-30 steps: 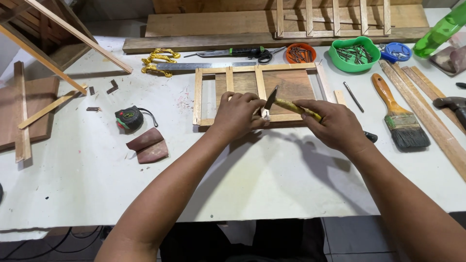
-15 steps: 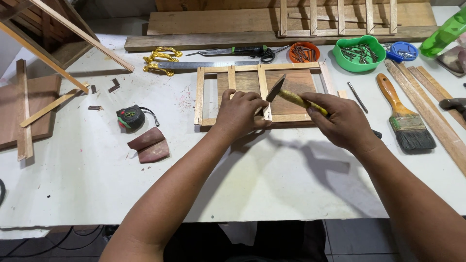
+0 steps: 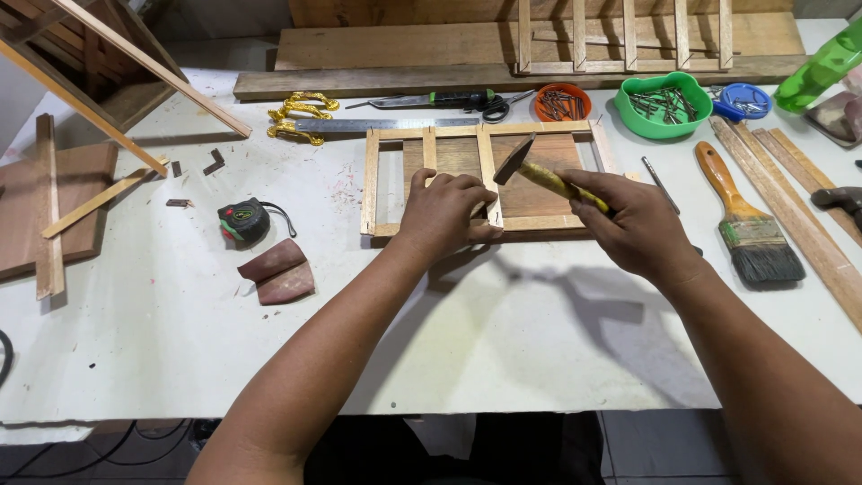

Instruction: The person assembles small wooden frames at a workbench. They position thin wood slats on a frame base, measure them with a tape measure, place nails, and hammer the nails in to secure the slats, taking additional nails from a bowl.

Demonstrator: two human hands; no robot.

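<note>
Hammer (image 3: pixel 539 175) gripped tight in our right hand (image 3: pixel 633 220), head raised over slatted wooden frame (image 3: pixel 373 180); our left hand (image 3: pixel 444 216) presses frame's near rail, fingers curled, holding nothing we can see.

Left hand (image 3: pixel 446 214) is pressing on the wooden frame (image 3: pixel 485 180) at centre; right hand (image 3: pixel 634 220) is gripping a small hammer (image 3: pixel 539 173), head raised over the frame. Paintbrush (image 3: pixel 750 220) is lying at 3 o'clock, tape measure (image 3: pixel 242 221) at 9 o'clock.
</note>
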